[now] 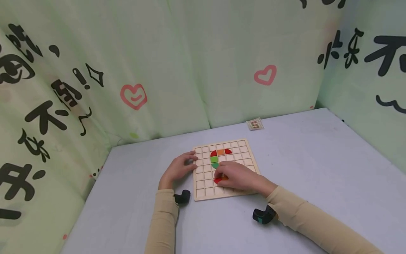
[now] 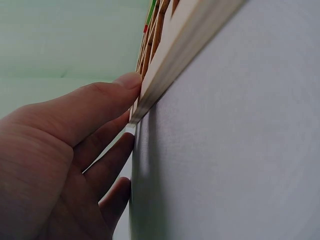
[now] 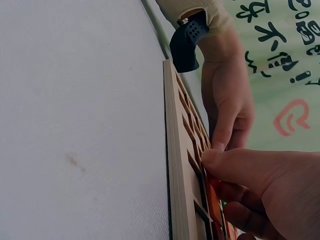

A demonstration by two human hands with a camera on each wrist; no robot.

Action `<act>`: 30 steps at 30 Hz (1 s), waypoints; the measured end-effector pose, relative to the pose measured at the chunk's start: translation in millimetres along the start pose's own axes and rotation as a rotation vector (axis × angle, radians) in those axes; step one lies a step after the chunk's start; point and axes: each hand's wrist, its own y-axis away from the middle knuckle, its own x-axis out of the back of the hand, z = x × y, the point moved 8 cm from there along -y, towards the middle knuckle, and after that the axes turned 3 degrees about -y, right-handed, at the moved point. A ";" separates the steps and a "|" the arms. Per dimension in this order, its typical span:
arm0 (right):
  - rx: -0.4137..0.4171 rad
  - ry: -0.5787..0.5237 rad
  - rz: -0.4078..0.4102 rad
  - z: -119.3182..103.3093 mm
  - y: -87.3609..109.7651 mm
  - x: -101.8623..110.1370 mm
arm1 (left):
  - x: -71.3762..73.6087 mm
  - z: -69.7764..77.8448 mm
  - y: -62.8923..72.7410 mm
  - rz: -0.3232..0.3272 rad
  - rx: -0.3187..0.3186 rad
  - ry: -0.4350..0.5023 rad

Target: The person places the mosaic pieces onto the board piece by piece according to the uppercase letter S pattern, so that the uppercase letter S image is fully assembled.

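Note:
A square wooden grid board (image 1: 200,184) lies on the table. Along its left edge rests my left hand (image 1: 178,169); in the left wrist view the thumb (image 2: 112,95) touches the board's rim, the fingers loosely bent. Over the lower middle of the grid is my right hand (image 1: 238,175), its thumb and fingertips pinching a red piece (image 1: 217,180) at the board. Partly under that hand shows an orange piece (image 1: 225,177). Farther up sit a red quarter-round (image 1: 214,153), an orange square (image 1: 220,152), another red quarter-round (image 1: 228,151), a light green square (image 1: 214,159) and a darker green rounded piece (image 1: 215,165).
A small card (image 1: 255,124) with a grid pattern lies at the table's back edge, behind the board. The white-covered table (image 1: 301,165) extends around the board. Behind it hangs a pale green curtain (image 1: 190,70) with black lettering and pink hearts.

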 end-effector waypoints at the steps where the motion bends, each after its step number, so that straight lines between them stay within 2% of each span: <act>1: -0.001 -0.004 0.000 -0.2 -0.2 0.1 | 0.2 -0.5 -0.1 0.001 0.004 0.004; 11: -0.018 -0.012 0.013 0.3 -1.1 -1.4 | 1.0 -0.1 0.1 0.007 -0.008 0.007; 22: -0.015 0.012 0.027 -0.5 -1.9 -3.2 | -0.8 -1.4 -0.1 0.001 0.005 0.024; 30: -0.036 0.012 0.037 0.9 -2.1 -1.4 | -0.1 -0.7 -0.5 0.010 -0.001 0.003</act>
